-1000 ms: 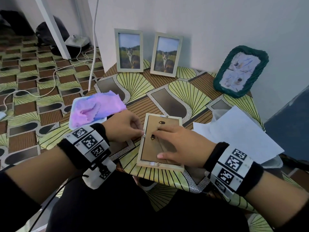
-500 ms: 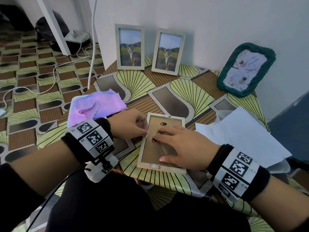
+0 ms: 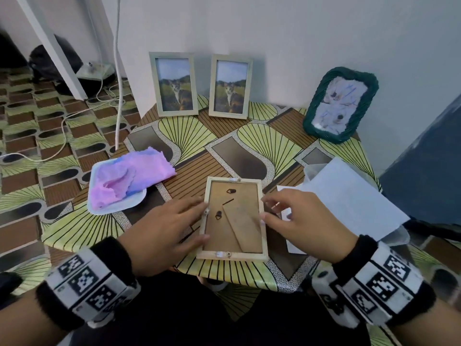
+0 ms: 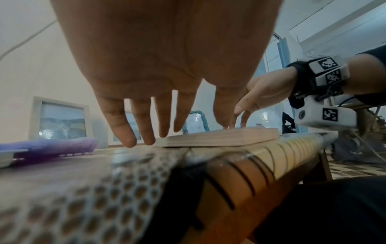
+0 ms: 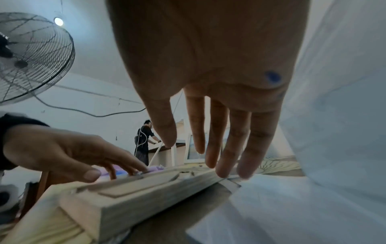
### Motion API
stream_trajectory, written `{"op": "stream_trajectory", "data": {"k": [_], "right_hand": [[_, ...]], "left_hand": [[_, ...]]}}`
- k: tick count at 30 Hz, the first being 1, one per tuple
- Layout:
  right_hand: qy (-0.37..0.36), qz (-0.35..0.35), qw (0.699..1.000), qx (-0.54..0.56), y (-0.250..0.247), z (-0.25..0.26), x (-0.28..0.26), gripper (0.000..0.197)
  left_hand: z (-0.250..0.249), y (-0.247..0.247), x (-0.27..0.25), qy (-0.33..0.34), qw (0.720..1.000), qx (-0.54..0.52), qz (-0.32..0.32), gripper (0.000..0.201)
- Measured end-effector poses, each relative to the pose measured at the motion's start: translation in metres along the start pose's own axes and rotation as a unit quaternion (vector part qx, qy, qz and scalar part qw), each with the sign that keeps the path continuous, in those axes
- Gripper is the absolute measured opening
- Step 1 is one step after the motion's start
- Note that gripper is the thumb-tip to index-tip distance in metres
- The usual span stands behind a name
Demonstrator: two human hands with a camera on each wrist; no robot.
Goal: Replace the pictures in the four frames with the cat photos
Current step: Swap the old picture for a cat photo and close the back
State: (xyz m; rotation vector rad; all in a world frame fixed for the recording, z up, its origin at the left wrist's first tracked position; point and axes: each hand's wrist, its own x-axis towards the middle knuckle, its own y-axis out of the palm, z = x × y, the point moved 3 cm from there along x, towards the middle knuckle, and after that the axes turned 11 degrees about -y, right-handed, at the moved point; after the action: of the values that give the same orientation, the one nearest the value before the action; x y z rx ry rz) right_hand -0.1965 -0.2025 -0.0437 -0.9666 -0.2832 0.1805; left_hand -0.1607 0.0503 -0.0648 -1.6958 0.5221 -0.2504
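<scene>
A lived-in room, likely a home: patterned vinyl floor (image 3: 37,136), oilcloth-covered table (image 3: 262,136); pedestal fan (image 5: 31,54).

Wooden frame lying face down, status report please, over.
Left hand and right hand open, fingertips at the sides of the pale wooden frame. Frame flat, brown backing up. White paper sheets close beside the right hand.

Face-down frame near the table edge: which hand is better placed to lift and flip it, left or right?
Left, probably. The left hand lies spread along the face-down frame, fingertips at its left rim. The right hand hovers by the right rim with fingers relaxed. Neither hand grips the frame yet.
</scene>
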Motion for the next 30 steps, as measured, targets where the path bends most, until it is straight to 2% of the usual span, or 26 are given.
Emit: {"op": "stream_trajectory", "data": {"k": [2,5,7,15,20,30], "right_hand": [[0.005,0.045,0.998,-0.045,0.002,0.0,-0.003,0.021],[0.018,0.134,0.984,-0.113,0.009,0.002,-0.004,0.029],[0.018,0.149,0.979,-0.14,0.013,0.004,-0.003,0.03],[0.016,0.129,0.978,-0.163,0.019,0.012,-0.003,0.028],[0.036,0.074,0.983,-0.164,0.019,0.013,-0.005,0.026],[0.024,0.07,0.993,-0.092,0.017,0.008,-0.006,0.028]], "left_hand": [[-0.001,0.005,-0.002,-0.005,0.999,0.022,0.024,0.075],[-0.003,0.009,-0.004,-0.011,0.999,0.024,0.043,0.077],[-0.003,0.011,-0.004,-0.012,0.999,0.024,0.041,0.077],[0.0,0.012,-0.002,-0.015,0.999,0.017,0.032,0.076],[0.001,0.012,-0.001,-0.015,0.999,0.037,0.009,0.075],[0.002,0.016,0.0,-0.013,0.999,0.037,0.01,0.067]]}}
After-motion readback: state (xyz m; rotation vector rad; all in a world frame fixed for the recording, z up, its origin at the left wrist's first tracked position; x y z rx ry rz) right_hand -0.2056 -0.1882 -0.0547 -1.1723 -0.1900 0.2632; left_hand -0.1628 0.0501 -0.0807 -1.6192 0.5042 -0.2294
